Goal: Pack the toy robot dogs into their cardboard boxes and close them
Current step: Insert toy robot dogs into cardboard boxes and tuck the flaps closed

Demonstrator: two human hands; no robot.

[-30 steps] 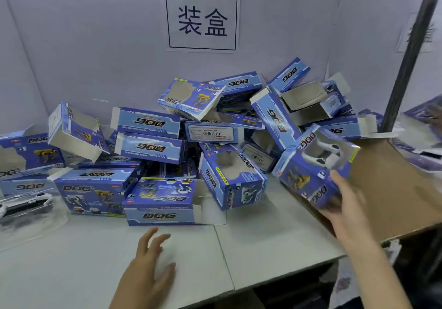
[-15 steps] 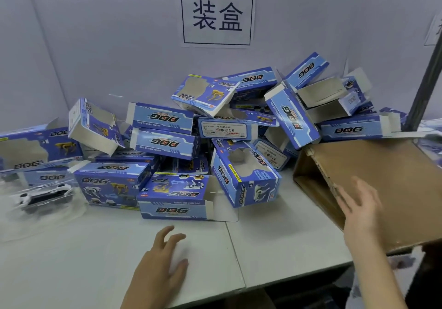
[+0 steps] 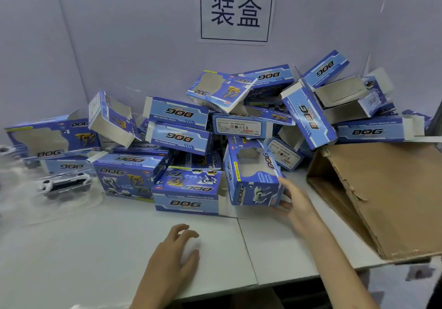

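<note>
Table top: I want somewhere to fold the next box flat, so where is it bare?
The front strip is bare: from the left hand leftwards below the bagged toy dog, and between the two hands, up to the brown carton. Behind, the box pile fills the table to the wall; the right hand is at its front edge.

Left hand [image 3: 177, 249]: bare. The forearm behind its wrist is likewise uncovered as far as the bottom edge of the view. Right hand [image 3: 295, 200]: bare, slightly motion-blurred at the fingertips. The forearm behind it is uncovered along its whole visible run. A dark patch beyond the elbow end, at the corner, may be cloth; this cannot be determined. Both arms are slim.
</note>
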